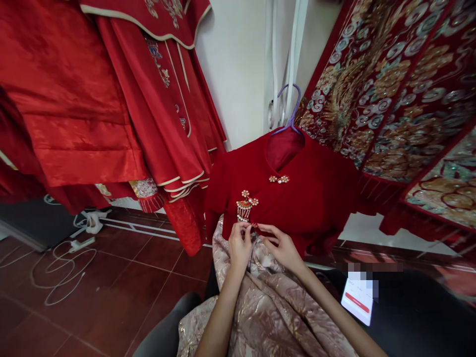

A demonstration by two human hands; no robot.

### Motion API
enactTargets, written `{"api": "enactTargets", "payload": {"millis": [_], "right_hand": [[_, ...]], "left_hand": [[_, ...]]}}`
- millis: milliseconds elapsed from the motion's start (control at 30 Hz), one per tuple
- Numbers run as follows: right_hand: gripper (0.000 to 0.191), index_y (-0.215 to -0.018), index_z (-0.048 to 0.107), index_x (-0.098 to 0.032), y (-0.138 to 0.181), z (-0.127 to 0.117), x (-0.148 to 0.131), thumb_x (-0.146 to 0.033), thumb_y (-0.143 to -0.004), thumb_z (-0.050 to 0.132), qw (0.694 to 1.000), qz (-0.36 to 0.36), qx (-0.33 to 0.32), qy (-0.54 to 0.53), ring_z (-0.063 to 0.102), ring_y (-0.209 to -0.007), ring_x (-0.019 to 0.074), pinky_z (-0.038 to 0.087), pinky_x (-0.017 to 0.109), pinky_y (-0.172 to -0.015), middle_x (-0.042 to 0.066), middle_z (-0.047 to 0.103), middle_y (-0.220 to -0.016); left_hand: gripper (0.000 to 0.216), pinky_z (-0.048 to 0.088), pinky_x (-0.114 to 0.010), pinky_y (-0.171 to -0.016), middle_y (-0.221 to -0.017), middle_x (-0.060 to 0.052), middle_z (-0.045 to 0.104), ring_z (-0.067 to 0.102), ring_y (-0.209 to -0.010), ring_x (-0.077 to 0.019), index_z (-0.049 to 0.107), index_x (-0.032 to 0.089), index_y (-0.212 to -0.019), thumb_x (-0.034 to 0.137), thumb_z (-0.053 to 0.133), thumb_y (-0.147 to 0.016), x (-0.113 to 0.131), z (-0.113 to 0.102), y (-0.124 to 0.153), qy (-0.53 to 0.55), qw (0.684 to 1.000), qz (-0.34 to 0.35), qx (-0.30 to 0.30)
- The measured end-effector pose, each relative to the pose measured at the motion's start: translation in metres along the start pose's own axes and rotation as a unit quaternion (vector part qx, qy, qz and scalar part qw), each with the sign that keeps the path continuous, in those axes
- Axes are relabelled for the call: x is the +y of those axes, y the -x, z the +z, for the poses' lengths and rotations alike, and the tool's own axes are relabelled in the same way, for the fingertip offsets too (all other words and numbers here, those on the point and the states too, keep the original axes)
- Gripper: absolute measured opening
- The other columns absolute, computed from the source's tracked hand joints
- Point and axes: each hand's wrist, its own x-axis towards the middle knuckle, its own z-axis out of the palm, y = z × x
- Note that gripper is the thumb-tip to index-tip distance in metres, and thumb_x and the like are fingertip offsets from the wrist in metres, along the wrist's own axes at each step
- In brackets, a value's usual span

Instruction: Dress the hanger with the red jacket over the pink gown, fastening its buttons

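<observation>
A dark red jacket hangs from a purple hanger, its front facing me. Near its neckline sits a gold and pearl flower clasp. Lower down is a fan-shaped brooch with dangling beads. At the jacket's lower front, my left hand pinches beside a small flower button. From the other side, my right hand closes its fingertips on the same button. The fingertips partly cover the button. Beneath both forearms, a pale pink-gold patterned fabric lies over my lap.
Red garments hang at the left, and a heavily embroidered red garment hangs at the right. A lit phone lies on a dark surface at the right. A white cable loops over the tiled floor.
</observation>
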Motion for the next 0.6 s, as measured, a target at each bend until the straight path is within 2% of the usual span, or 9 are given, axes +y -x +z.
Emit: {"api": "enactTargets", "payload": {"millis": [133,233,333,400,467,533,600], "right_hand": [[0.035,-0.118,0.061,-0.02,0.0,-0.001,-0.004,-0.032,-0.085,0.06,1.0,0.006,-0.004,-0.002,0.061,-0.115,0.0212,0.053,0.039,-0.095,0.01,0.065,-0.121],[0.032,-0.112,0.062,-0.02,0.0,-0.001,-0.007,-0.038,-0.085,0.062,1.0,0.01,0.005,-0.008,0.062,-0.11,0.021,0.055,0.037,-0.09,0.009,0.066,-0.115],[0.028,-0.095,0.058,-0.021,-0.002,0.0,-0.011,-0.045,-0.082,0.065,0.999,0.017,0.033,-0.038,0.066,-0.093,0.0185,0.056,0.031,-0.078,0.006,0.067,-0.096],[0.031,-0.084,0.052,-0.022,-0.003,0.001,-0.015,-0.049,-0.079,0.067,0.996,0.019,0.048,-0.067,0.063,-0.078,0.0158,0.054,0.027,-0.069,0.002,0.062,-0.082],[0.038,-0.077,0.047,-0.022,-0.004,0.0,-0.021,-0.052,-0.074,0.07,0.994,0.022,0.062,-0.086,0.057,-0.066,0.0133,0.051,0.025,-0.062,-0.001,0.054,-0.073],[0.043,-0.073,0.043,-0.022,-0.004,-0.003,-0.029,-0.053,-0.069,0.073,0.992,0.037,0.069,-0.095,0.05,-0.059,0.0115,0.047,0.023,-0.055,-0.003,0.048,-0.07],[0.045,-0.072,0.04,-0.023,-0.004,-0.008,-0.038,-0.052,-0.067,0.074,0.989,0.063,0.065,-0.113,0.045,-0.055,0.0101,0.043,0.022,-0.051,-0.005,0.044,-0.066]], "left_hand": [[0.014,0.051,-0.031,-0.083,-0.094,-0.007,0.066,0.064,-0.089,-0.0166,0.057,0.017,-0.096,0.029,0.05,-0.092,0.0,0.001,-0.001,0.016,1.0,-0.001,-0.002],[0.019,0.051,-0.027,-0.076,-0.09,-0.006,0.066,0.065,-0.083,-0.0154,0.059,0.017,-0.093,0.035,0.053,-0.09,0.007,0.0,-0.001,0.063,0.997,-0.038,-0.014],[0.032,0.05,-0.024,-0.064,-0.071,-0.003,0.066,0.063,-0.066,-0.014,0.062,0.016,-0.075,0.043,0.053,-0.09,0.017,-0.001,-0.001,0.146,0.983,-0.098,-0.06],[0.041,0.048,-0.024,-0.056,-0.059,-0.001,0.062,0.059,-0.055,-0.0132,0.059,0.016,-0.064,0.048,0.052,-0.089,0.023,-0.001,-0.003,0.213,0.961,-0.135,-0.115],[0.045,0.048,-0.023,-0.053,-0.054,0.0,0.059,0.056,-0.05,-0.0125,0.058,0.016,-0.061,0.05,0.051,-0.088,0.029,0.0,-0.008,0.243,0.949,-0.146,-0.14],[0.041,0.05,-0.023,-0.057,-0.061,-0.001,0.063,0.059,-0.057,-0.0128,0.063,0.015,-0.068,0.05,0.053,-0.087,0.033,0.002,-0.017,0.222,0.961,-0.126,-0.108],[0.035,0.054,-0.024,-0.066,-0.082,-0.004,0.07,0.065,-0.072,-0.0146,0.067,0.016,-0.088,0.048,0.055,-0.087,0.036,0.004,-0.03,0.203,0.972,-0.108,-0.056]]}}
